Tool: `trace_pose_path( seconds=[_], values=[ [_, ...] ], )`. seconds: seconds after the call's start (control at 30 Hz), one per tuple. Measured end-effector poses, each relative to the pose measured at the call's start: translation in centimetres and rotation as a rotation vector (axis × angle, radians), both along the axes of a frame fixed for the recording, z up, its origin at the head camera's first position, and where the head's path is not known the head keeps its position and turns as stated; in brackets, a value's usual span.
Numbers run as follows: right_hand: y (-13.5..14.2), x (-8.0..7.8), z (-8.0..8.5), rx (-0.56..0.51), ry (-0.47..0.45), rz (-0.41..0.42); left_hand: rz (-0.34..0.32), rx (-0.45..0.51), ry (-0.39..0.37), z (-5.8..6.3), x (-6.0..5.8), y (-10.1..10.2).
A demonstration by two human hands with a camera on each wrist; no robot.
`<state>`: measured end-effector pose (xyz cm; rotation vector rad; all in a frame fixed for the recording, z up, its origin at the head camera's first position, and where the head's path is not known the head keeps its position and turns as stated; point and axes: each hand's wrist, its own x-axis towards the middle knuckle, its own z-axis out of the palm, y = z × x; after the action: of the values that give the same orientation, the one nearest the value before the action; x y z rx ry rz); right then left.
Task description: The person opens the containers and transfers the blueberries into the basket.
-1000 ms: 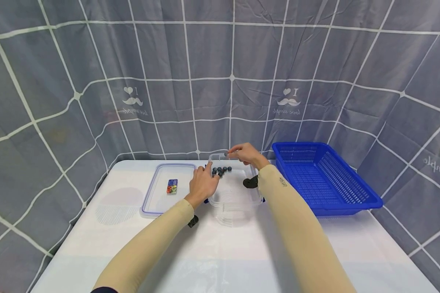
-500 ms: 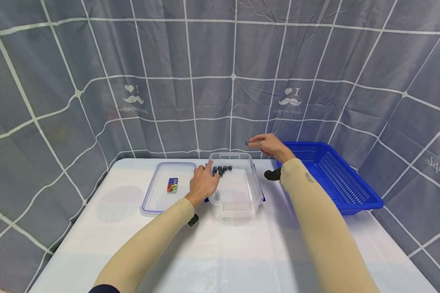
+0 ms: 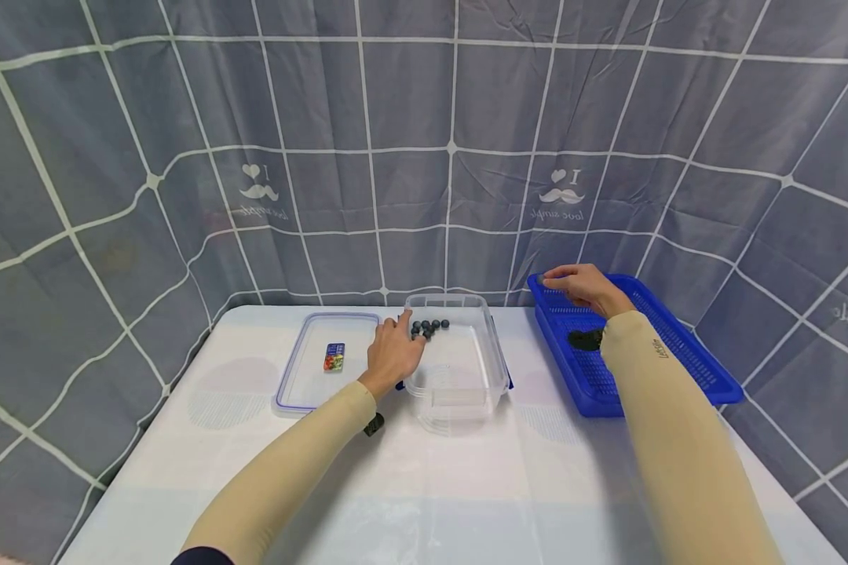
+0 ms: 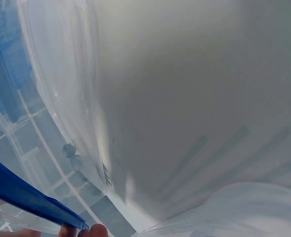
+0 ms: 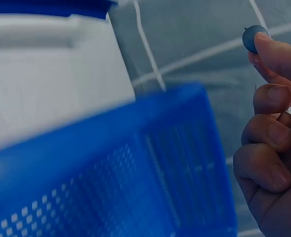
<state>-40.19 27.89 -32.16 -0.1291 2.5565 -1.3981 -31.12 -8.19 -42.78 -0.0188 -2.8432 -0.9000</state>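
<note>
Between thumb and index finger my right hand (image 3: 588, 289) pinches a blueberry (image 5: 254, 39). The hand is over the far left corner of a blue slotted basket (image 3: 574, 384); its other fingers are curled in the right wrist view. My left hand (image 3: 393, 353) grips the left side of a clear plastic container (image 3: 498, 345). In the left wrist view its fingertips (image 4: 99, 230) lie at the container's blue latch (image 4: 34, 197). Several more blueberries (image 3: 427, 326) sit together in the container's far left part, close to the left fingers.
Left of the container a clear lid (image 3: 356, 373) with a blue seal lies flat, bearing a small printed label (image 3: 334, 357). The white-covered table (image 3: 424, 486) meets a grey checked curtain (image 3: 311, 188) at its back.
Carrying the blueberry, my right hand has moved right from above the container's far edge to over the basket. My left hand has stayed at the container.
</note>
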Motion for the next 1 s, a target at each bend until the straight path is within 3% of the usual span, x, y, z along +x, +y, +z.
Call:
trace_pose_path(
  seconds=[0.47, 0.77, 1.0],
  values=[
    [5.9, 1.7, -3.4, 0.05, -0.092, -0.044, 0.009, 0.006, 0.001, -0.1, 0.2, 0.0],
    [7.4, 2.2, -5.6, 0.09, -0.134, -0.091, 0.011, 0.011, 0.008, 0.0, 0.2, 0.0],
    [8.0, 2.5, -6.3, 0.111, -0.152, -0.099, 0.006, 0.016, 0.011, 0.0, 0.2, 0.0]
  ],
)
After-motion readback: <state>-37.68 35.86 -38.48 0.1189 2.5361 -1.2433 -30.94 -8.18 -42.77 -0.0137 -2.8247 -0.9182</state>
